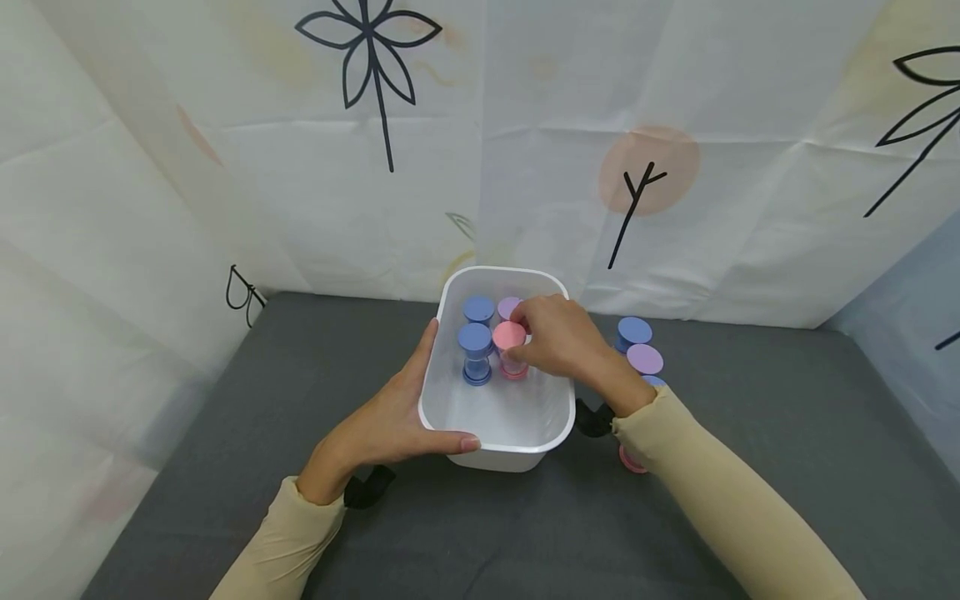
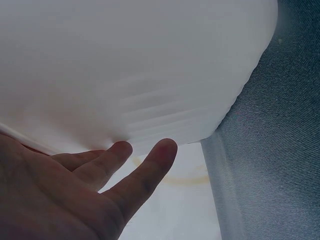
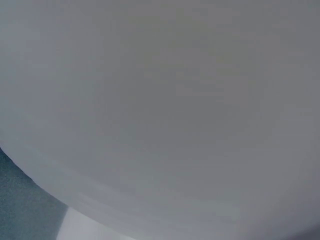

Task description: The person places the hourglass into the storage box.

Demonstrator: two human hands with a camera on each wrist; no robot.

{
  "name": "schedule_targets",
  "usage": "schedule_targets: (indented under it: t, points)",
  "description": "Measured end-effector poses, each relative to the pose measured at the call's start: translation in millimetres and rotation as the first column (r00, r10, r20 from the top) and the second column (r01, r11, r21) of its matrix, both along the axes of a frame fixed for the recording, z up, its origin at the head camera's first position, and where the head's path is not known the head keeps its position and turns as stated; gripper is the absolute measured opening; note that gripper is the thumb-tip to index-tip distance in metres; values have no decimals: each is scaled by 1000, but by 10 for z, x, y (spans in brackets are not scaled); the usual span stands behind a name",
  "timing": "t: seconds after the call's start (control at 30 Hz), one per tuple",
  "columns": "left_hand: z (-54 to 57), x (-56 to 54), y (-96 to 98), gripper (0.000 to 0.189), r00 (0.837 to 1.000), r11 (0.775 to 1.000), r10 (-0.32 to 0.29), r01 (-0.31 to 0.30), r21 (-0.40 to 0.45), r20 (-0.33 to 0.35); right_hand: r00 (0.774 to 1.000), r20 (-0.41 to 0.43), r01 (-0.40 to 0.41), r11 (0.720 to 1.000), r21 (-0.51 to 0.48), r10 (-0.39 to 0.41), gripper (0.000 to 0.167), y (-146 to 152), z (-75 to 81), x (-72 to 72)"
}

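Observation:
A white plastic bin (image 1: 498, 421) stands in the middle of the table. My left hand (image 1: 390, 417) rests against its left wall, thumb along the front rim; in the left wrist view, the fingers (image 2: 145, 180) stretch out beside the outer wall. Inside the bin, my right hand (image 1: 555, 337) pinches a pink sand timer (image 1: 509, 335) upright by its upper part. Left of it stand a blue sand timer (image 1: 476, 340) and, behind that, another blue one (image 1: 478, 309). A purple sand timer (image 1: 508, 307) sits behind the pink one. The bin's wall fills the right wrist view.
Outside the bin on the right, a blue sand timer (image 1: 633, 332), a purple one (image 1: 645, 359) and another blue one (image 1: 654, 380) stand in a row. A pink one (image 1: 632, 461) shows partly beneath the right sleeve. White patterned cloth (image 1: 525, 192) hangs behind the grey table (image 1: 465, 533).

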State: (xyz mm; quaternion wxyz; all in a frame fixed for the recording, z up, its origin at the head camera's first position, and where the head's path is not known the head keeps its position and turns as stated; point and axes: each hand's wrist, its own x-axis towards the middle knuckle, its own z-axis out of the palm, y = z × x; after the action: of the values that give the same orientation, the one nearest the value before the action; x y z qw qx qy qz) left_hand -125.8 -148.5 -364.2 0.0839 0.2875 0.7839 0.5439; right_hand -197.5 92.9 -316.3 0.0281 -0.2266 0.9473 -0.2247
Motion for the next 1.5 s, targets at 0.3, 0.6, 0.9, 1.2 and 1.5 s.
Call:
schedule_targets:
  t: [0.3, 0.6, 0.9, 1.2, 1.5]
  points:
    - [7, 0, 0, 135, 1000, 1000, 1, -1, -7, -9, 999, -34, -16, 999, 41, 18, 29, -5, -7, 10]
    - [11, 4, -2, 135, 1000, 1000, 0, 0, -3, -16, 993, -109, -32, 997, 74, 40, 24, -19, -34, 22]
    - [2, 13, -8, 136, 1000, 1000, 17, -18, -19, -21, 992, -120, -23, 995, 92, 34, 23, -41, -30, 35]
    - [12, 21, -4, 136, 999, 1000, 8, -8, -4, -31, 991, -127, -23, 996, 91, 34, 25, -33, -18, 54]
    - [4, -4, 1, 135, 999, 1000, -15, 16, 20, -29, 1000, -1, -19, 1000, -17, 19, 39, 18, 50, 88]
